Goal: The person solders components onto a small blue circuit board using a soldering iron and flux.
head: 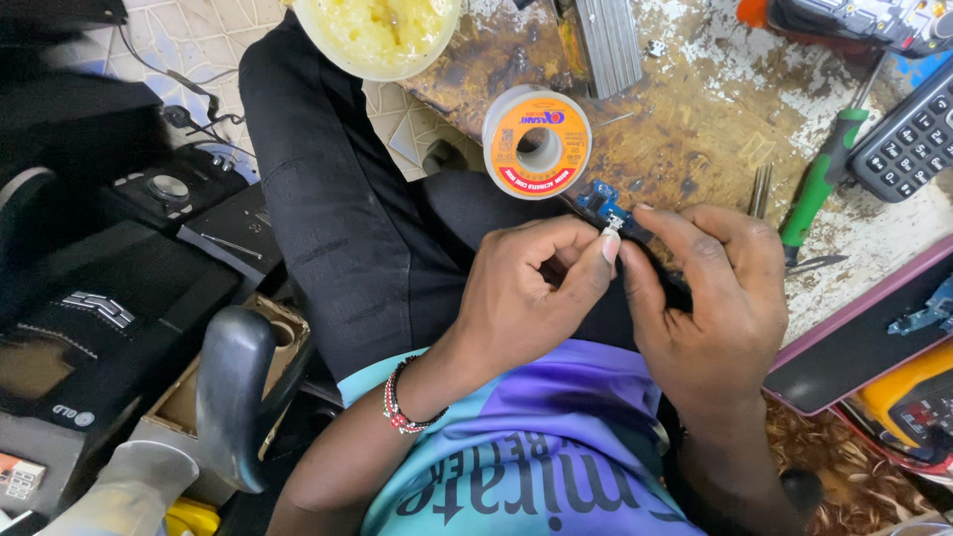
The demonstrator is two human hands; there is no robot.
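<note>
My left hand (531, 288) and my right hand (710, 293) meet over my lap, fingertips together. Between them they pinch a small blue circuit board (602, 203) with a tiny metal connector at its tip. The board sticks up past my fingers toward the worn wooden bench (695, 109). A beaded bracelet (397, 402) sits on my left wrist. A spool of solder wire (537, 142) with an orange label lies on the bench edge just above the board.
A green-handled screwdriver (819, 184) and tweezers (759, 189) lie right of my hands. A yellow tub of paste (377, 35) sits at the top. A keypad phone (908, 144), a dark tablet (864, 337) and a yellow meter (908, 402) crowd the right. Black electronics (89, 318) fill the left.
</note>
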